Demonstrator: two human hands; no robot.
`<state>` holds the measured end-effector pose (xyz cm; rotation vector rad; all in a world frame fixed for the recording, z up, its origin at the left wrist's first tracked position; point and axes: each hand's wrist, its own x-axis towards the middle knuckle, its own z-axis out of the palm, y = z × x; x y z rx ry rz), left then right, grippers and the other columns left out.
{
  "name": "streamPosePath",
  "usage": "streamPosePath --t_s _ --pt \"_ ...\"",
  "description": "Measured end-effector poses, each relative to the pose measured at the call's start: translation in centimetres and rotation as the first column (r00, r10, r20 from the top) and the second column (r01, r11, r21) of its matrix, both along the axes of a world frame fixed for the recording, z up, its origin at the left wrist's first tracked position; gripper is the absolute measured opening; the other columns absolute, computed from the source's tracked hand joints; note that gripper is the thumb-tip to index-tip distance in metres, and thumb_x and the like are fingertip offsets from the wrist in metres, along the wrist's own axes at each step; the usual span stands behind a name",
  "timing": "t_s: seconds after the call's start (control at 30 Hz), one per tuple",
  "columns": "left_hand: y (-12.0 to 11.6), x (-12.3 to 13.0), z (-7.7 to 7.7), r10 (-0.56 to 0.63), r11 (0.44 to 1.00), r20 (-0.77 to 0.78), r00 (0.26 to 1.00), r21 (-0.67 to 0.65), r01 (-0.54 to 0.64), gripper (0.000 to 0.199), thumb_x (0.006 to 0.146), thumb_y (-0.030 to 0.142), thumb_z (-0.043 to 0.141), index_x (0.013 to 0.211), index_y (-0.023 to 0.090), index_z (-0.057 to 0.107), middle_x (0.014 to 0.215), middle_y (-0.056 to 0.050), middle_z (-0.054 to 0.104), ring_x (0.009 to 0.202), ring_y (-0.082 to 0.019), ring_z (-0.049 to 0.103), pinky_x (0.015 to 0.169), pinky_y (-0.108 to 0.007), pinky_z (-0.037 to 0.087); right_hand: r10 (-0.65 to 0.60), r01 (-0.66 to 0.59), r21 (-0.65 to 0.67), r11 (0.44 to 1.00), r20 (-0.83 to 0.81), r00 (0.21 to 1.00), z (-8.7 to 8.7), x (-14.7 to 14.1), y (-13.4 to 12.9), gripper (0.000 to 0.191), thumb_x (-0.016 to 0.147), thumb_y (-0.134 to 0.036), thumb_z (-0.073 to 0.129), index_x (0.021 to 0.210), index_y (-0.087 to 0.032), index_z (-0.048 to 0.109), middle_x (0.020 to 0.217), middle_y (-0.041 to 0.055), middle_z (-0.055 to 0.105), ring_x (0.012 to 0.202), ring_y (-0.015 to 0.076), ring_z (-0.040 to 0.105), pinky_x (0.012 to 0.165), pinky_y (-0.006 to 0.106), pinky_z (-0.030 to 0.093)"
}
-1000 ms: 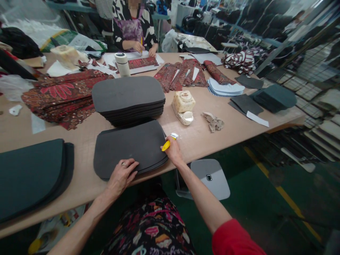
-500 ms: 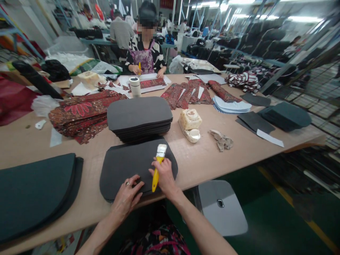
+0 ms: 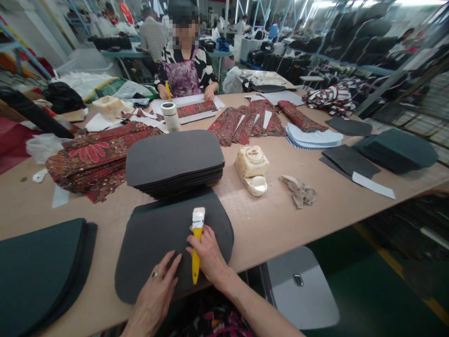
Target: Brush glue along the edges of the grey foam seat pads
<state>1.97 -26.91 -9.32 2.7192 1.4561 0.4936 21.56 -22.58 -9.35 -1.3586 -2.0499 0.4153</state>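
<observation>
My right fingers (image 3: 207,235) clasp the yellow brush (image 3: 195,270), bristles (image 3: 199,211) pointing far; my left fingers (image 3: 164,262), spread and gripping nothing, rest on the near panel (image 3: 154,236), apparently steadying it.

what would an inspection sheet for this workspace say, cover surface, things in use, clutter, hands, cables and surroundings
Surface: brown table, a few pale marks showing.
Things in use: yellow-handled brush; near stack of dark sheets, with a taller stack just beyond it.
Clutter: crumpled rag, white flask, red patterned cloth piled on the left.
Hands: left hand open on the near stack; right hand gripping the brush, bristles pointing away from the person.
Cables: nothing seen on the table.
Surroundings: co-worker across the table; grey plastic stool or bin, cannot tell which, below the near edge.
</observation>
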Motion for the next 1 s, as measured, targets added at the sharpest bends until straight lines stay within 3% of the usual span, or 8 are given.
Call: streamPosePath --t_s 0.1,0.2,0.37,0.47,0.53,0.7,0.83,1.0 --pt "0.0 0.2 0.4 0.051 0.998 -0.001 0.999 -0.044 -0.051 0.036 0.091 0.026 0.038 0.123 0.023 0.051 0.126 -0.012 0.057 0.100 -0.020 0.064 0.076 -0.025 0.056 -0.123 0.123 0.019 0.992 -0.006 0.992 -0.4 1.4 0.6 0.024 0.078 -0.014 0.065 0.100 -0.020 0.057 0.109 0.0106 0.063 0.111 0.0241 0.053 0.095 0.044 0.044" --pt "1.4 0.6 1.7 0.071 0.997 0.059 0.996 -0.046 -0.069 0.028 0.091 0.031 0.039 0.111 0.024 0.057 0.112 -0.009 0.063 0.090 -0.018 0.067 0.071 -0.024 0.057 -0.187 0.189 0.045 0.981 -0.034 0.982 -0.5 2.4 0.7 0.026 0.077 -0.011 0.064 0.101 -0.019 0.057 0.112 0.0119 0.063 0.110 0.0248 0.055 0.093 0.045 0.046" --pt "9.4 4.1 3.7 0.076 0.995 0.201 0.977 -0.078 -0.062 0.020 0.091 0.025 0.045 0.104 0.020 0.059 0.093 -0.006 0.063 0.085 -0.018 0.063 0.077 -0.030 0.054 -0.187 0.205 0.143 0.968 -0.128 0.974 -0.7 2.8 -0.2 0.018 0.083 -0.009 0.053 0.096 -0.020 0.057 0.109 0.0099 0.066 0.102 0.0213 0.061 0.092 0.045 0.047" --pt "14.4 7.7 3.2 0.045 0.990 0.263 0.964 -0.142 -0.008 0.021 0.090 0.020 0.046 0.106 0.018 0.059 0.098 -0.008 0.061 0.091 -0.020 0.059 0.081 -0.034 0.051 -0.262 0.276 0.190 0.942 -0.095 0.960 -2.1 2.9 -0.6 0.019 0.083 -0.008 0.051 0.095 -0.020 0.058 0.111 0.0100 0.066 0.106 0.0232 0.061 0.090 0.045 0.048" --pt "16.3 9.7 2.5 0.012 0.975 0.231 0.973 -0.219 0.040 0.022 0.088 0.020 0.050 0.107 0.016 0.059 0.103 -0.009 0.060 0.095 -0.022 0.057 0.083 -0.037 0.049 -0.304 0.312 0.229 0.922 -0.072 0.950 -3.1 3.0 -0.7 0.019 0.082 -0.008 0.051 0.094 -0.021 0.058 0.109 0.0095 0.067 0.107 0.0235 0.061 0.088 0.043 0.049" --pt "17.2 10.9 1.2 0.026 0.934 0.102 0.994 -0.357 0.013 0.022 0.084 0.023 0.057 0.105 0.018 0.061 0.100 -0.008 0.060 0.092 -0.025 0.055 0.080 -0.042 0.046 -0.309 0.314 0.205 0.927 -0.058 0.949 -3.2 3.0 -1.3 0.019 0.081 -0.007 0.052 0.093 -0.020 0.059 0.104 0.0089 0.070 0.104 0.0226 0.063 0.089 0.042 0.048" --pt "17.3 10.6 1.1 0.151 0.896 0.200 0.968 -0.441 -0.049 0.013 0.084 0.029 0.056 0.092 0.021 0.062 0.089 -0.005 0.060 0.087 -0.022 0.056 0.077 -0.037 0.044 -0.308 0.314 0.076 0.946 -0.080 0.948 -1.8 2.9 -1.7 0.023 0.084 -0.007 0.045 0.098 -0.020 0.059 0.110 0.0097 0.068 0.108 0.0214 0.061 0.094 0.042 0.047" --pt "17.6 11.1 1.1 0.217 0.877 0.244 0.945 -0.474 -0.079 0.017 0.086 0.034 0.050 0.080 0.021 0.059 0.083 -0.003 0.061 0.084 -0.021 0.056 0.077 -0.036 0.039 -0.366 0.376 0.098 0.922 -0.100 0.925 -1.4 3.1 -1.2 0.023 0.088 -0.011 0.041 0.091 -0.022 0.061 0.105 0.0067 0.070 0.108 0.0200 0.061 0.093 0.038 0.047"
